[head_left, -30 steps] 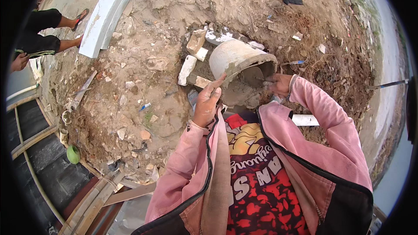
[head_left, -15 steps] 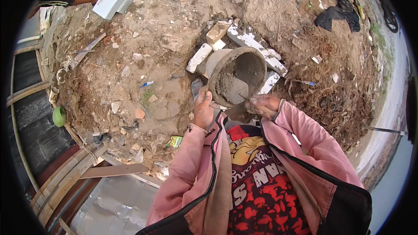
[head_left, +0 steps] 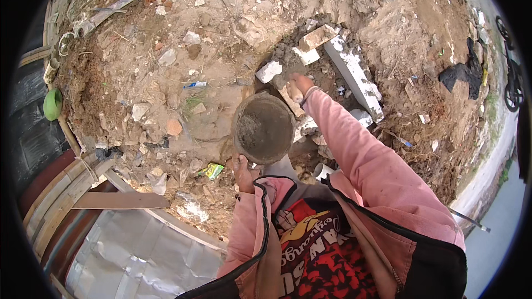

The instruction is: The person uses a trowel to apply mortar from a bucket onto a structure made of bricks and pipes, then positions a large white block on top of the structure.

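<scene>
My left hand (head_left: pixel 243 173) grips the near-left rim of a mortar-coated bucket (head_left: pixel 284 122), which is tipped so its inside faces me. Grey wet mortar (head_left: pixel 257 133) lies inside. Beyond the bucket, to its right, my right hand (head_left: pixel 301 85) is closed on a trowel, whose blade blends into the grey mortar and is hard to make out. That hand is low over a ring of white blocks and broken pieces. A long white block (head_left: pixel 354 75) lies right of it, a small white chunk (head_left: pixel 269 71) left, and a tan brick piece (head_left: pixel 318 38) at the far side.
Rubble and soil surround the blocks. A white pipe end (head_left: pixel 323 171) sticks up near my legs. Wooden planks (head_left: pixel 119 200) and metal sheeting (head_left: pixel 138 260) lie at lower left, with a green round object (head_left: pixel 52 104) farther left. A black plastic bag (head_left: pixel 464 72) lies at right.
The bucket has moved left and nearer to me, held by my left hand. My right hand has gone from the bucket's rim out over the blocks. The view has shifted; the other person is out of it.
</scene>
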A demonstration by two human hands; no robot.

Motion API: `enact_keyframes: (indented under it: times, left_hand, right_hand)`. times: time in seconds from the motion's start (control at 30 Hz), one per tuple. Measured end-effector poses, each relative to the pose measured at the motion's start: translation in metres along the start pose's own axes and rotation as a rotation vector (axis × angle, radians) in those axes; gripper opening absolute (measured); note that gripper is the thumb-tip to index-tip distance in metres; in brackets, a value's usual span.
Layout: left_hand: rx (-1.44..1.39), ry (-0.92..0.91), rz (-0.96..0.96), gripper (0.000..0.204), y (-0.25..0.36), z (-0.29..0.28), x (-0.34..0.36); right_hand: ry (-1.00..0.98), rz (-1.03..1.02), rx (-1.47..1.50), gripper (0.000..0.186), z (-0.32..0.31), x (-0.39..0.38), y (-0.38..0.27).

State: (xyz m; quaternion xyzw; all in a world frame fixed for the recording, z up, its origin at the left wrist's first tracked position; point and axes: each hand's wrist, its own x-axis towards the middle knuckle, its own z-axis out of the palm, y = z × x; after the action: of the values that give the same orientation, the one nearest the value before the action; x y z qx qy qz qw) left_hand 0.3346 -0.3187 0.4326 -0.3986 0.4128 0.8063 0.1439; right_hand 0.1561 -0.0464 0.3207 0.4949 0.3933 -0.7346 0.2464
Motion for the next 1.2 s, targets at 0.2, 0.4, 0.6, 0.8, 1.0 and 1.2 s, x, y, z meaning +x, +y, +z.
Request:
enact_keyframes:
  times: [0.2,0.4,0.6,0.8,1.0,1.2]
  left_hand:
    - [0.061,0.052,0.004,0.036,0.005,-0.007,0.008]
    - [0.015,-0.235,0.026,0.043,-0.008,0.041,0.003]
    - [0.001,-0.440,-0.027,0.033,-0.009,0.129,-0.043]
    - [0.116,-0.689,-0.073,0.030,0.004,0.188,-0.081]
    - [0.276,-0.706,-0.097,0.029,0.005,0.206,-0.098]
    - [0.395,-0.762,-0.009,0.036,-0.006,0.217,-0.116]
  right_hand:
    - [-0.007,0.099,-0.260,0.020,-0.033,-0.004,-0.010]
    - [-0.322,-0.032,-0.498,0.025,-0.116,-0.257,-0.021]
    - [-0.077,-0.782,-1.503,0.029,-0.175,-0.305,-0.013]
    - [0.131,-0.866,-1.791,0.045,-0.157,-0.313,0.015]
    - [0.302,-0.954,-1.726,0.055,-0.160,-0.365,-0.018]
    - [0.097,-0.515,-1.889,0.051,-0.184,-0.382,-0.009]
